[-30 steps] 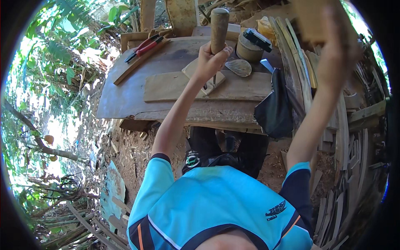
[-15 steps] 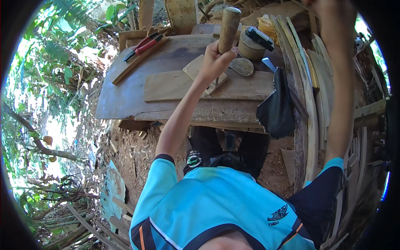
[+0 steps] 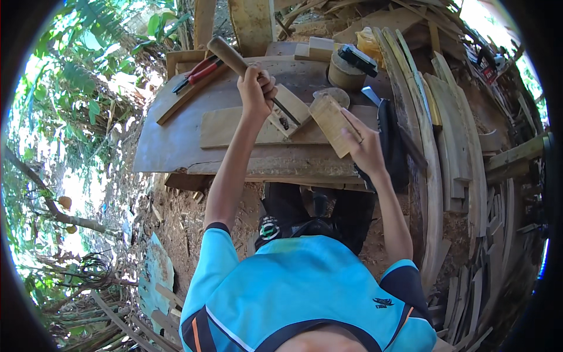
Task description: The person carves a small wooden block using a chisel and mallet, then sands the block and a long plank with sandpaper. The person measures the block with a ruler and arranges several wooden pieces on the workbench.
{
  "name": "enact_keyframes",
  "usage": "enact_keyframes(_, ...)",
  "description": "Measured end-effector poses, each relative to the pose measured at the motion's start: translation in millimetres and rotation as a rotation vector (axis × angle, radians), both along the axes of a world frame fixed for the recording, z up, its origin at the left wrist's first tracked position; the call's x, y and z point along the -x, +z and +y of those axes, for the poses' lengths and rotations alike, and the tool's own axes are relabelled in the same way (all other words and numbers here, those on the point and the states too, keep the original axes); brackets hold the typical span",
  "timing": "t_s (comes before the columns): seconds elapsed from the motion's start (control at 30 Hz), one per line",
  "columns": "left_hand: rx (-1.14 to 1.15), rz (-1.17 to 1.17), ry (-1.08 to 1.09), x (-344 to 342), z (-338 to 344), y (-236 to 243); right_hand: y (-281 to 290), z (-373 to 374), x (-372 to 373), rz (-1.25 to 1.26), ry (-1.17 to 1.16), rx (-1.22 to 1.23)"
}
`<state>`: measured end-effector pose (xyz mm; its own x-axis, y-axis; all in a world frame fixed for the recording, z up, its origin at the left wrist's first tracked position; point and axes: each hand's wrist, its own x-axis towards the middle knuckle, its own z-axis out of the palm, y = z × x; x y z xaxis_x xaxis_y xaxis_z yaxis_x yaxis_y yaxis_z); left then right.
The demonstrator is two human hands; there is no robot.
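Note:
My left hand (image 3: pixel 257 91) is closed around a chisel (image 3: pixel 230 56) with a thick wooden handle. The handle leans to the upper left, and its thin dark blade slants down onto a small wooden piece (image 3: pixel 291 100) with dark cut marks. That piece lies across a longer flat board (image 3: pixel 223 127) on the workbench (image 3: pixel 167 144). To the right, my right hand (image 3: pixel 366 148) grips a flat, light-brown wooden block (image 3: pixel 332 125) by its right side. The block is tilted, close to the marked piece, and covers part of a round flat disc (image 3: pixel 334 94).
Red-handled pliers (image 3: pixel 204 71) rest by a wooden strip at the bench's left. A round container (image 3: pixel 345 74) with a black object (image 3: pixel 359 60) on top stands at the back. Dark cloth (image 3: pixel 392 135) hangs at the right, beside long planks (image 3: pixel 433 158).
My right hand has come down from the upper right to the bench, now showing the wooden block. My left hand has shifted left, and the chisel has gone from upright to leaning left.

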<state>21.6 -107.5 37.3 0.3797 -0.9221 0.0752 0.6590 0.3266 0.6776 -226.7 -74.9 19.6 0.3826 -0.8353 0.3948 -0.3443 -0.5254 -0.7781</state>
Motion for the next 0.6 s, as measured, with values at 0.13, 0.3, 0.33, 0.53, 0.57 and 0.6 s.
enact_keyframes(0.13,0.008,-0.071,0.033,10,6,6,4,5,-6,0.058,0.028,-0.107)
enact_keyframes(0.3,0.061,-0.156,0.028,24,2,8,5,1,-5,0.072,0.037,-0.085)
enact_keyframes(0.33,0.060,-0.191,0.033,26,2,10,5,1,-5,0.071,0.035,-0.080)
enact_keyframes(0.53,0.089,-0.311,0.010,36,2,18,5,2,-4,0.052,0.033,-0.094)
enact_keyframes(0.57,0.094,-0.315,0.004,37,1,18,5,2,-4,0.053,0.034,-0.094)
enact_keyframes(0.6,0.098,-0.320,-0.003,36,1,18,4,2,-4,0.055,0.036,-0.094)
